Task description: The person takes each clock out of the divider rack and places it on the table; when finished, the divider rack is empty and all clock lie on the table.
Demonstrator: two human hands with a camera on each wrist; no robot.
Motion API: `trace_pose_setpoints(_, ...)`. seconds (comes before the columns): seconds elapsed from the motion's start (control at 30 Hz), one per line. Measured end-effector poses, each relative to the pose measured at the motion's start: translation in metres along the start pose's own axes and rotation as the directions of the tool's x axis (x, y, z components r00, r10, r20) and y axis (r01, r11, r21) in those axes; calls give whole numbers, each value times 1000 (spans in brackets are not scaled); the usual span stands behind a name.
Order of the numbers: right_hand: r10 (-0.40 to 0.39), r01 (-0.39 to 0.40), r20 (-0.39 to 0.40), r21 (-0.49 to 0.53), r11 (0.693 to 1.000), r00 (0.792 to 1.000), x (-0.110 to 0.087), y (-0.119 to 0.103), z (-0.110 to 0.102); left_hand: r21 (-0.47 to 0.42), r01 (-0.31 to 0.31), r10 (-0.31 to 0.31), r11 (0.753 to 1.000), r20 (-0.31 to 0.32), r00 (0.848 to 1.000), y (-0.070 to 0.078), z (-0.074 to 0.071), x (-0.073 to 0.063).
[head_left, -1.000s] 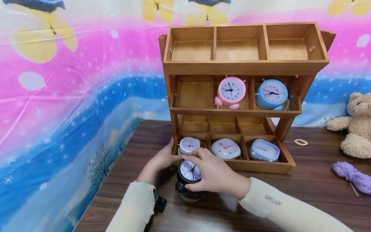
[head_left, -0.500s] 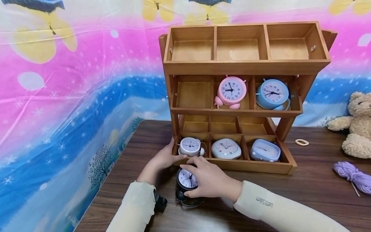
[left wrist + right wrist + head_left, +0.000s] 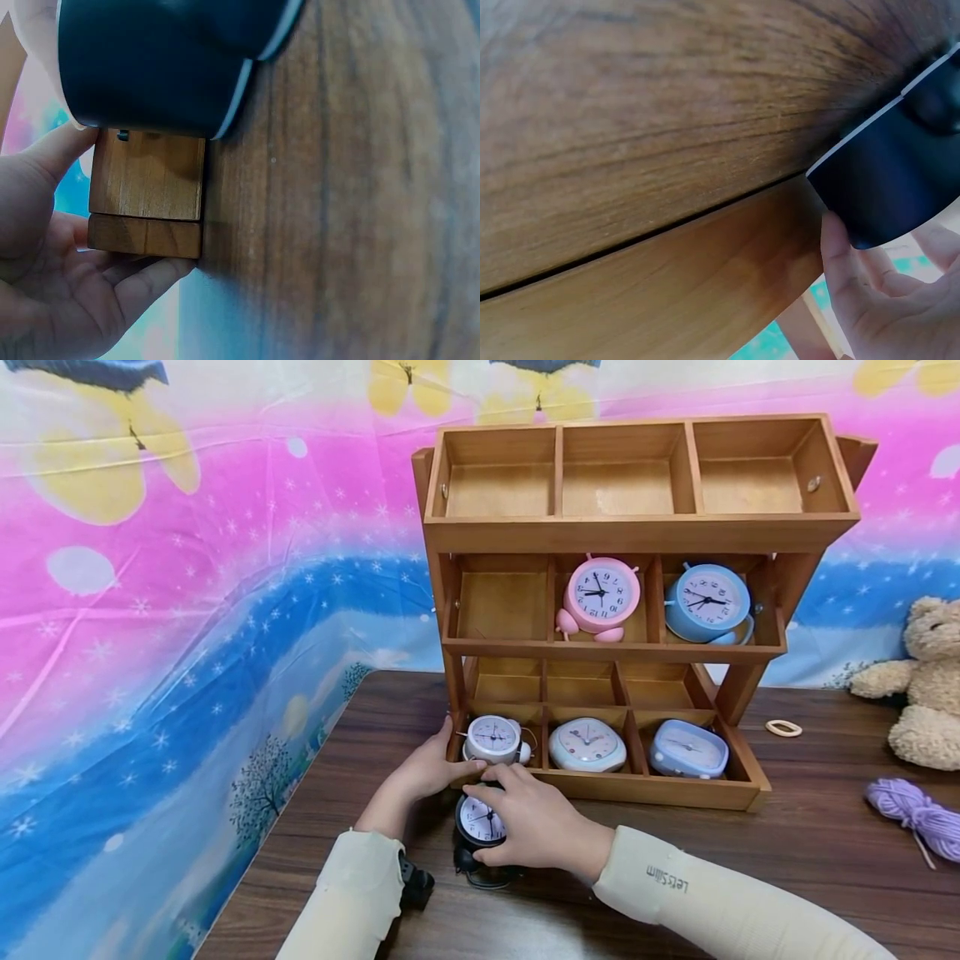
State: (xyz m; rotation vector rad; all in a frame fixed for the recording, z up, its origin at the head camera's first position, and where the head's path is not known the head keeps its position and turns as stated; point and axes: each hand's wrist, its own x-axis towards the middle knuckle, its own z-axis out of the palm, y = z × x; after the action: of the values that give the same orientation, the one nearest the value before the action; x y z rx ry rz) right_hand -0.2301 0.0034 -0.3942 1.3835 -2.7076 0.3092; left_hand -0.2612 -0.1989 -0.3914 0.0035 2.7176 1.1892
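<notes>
My right hand (image 3: 536,818) holds a black twin-bell alarm clock (image 3: 480,820) face up, fingers and thumb spread around its round case. Its bells point toward me, just in front of the rack's lower left compartment. In the right wrist view the black clock (image 3: 900,172) lies against the tabletop, my fingers along its side. My left hand (image 3: 429,768) grips the lower left corner of the wooden rack (image 3: 637,537); the left wrist view shows thumb and fingers around its wooden end (image 3: 146,176). A white twin-bell clock (image 3: 492,739) sits in the compartment beside it.
A rounded pale-blue clock (image 3: 587,745) and a blue clock (image 3: 688,748) fill the other lower compartments. A pink clock (image 3: 602,593) and a light-blue clock (image 3: 707,602) sit in the middle tier. A wooden ring (image 3: 783,728), purple yarn (image 3: 917,817) and teddy bear (image 3: 930,685) are at right.
The black clock has come toward me and slightly left with my right hand, away from the white clock, whose bell now shows. My left hand has stayed at the rack's corner.
</notes>
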Motion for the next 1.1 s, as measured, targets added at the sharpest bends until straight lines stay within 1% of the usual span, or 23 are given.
trace_pose_setpoints(0.37, 10, -10, 1, 15, 1000, 1000, -1, 4, 3, -3, -9, 9, 1000, -7, 1000, 2, 1, 1)
trace_pose_setpoints(0.73, 17, -16, -5, 31, 999, 1000, -3, 3, 2, 7, 8, -8, 1000, -7, 1000, 1, 2, 0)
trace_pose_setpoints(0.83, 10, -9, -42, 25, 1000, 999, -4, 4, -3, 9, 5, -4, 1000, -10, 1000, 1, 1, 0)
trace_pose_setpoints(0.93, -4, 4, -98, 2, 1000, 995, -3, 6, -9, 10, -5, 5, 1000, -14, 1000, 0, 0, 0)
trace_pose_setpoints(1.1, -12, 7, -208, -24, 1000, 978, 0, 13, -24, 12, -17, 18, 1000, -7, 1000, -1, 1, 1)
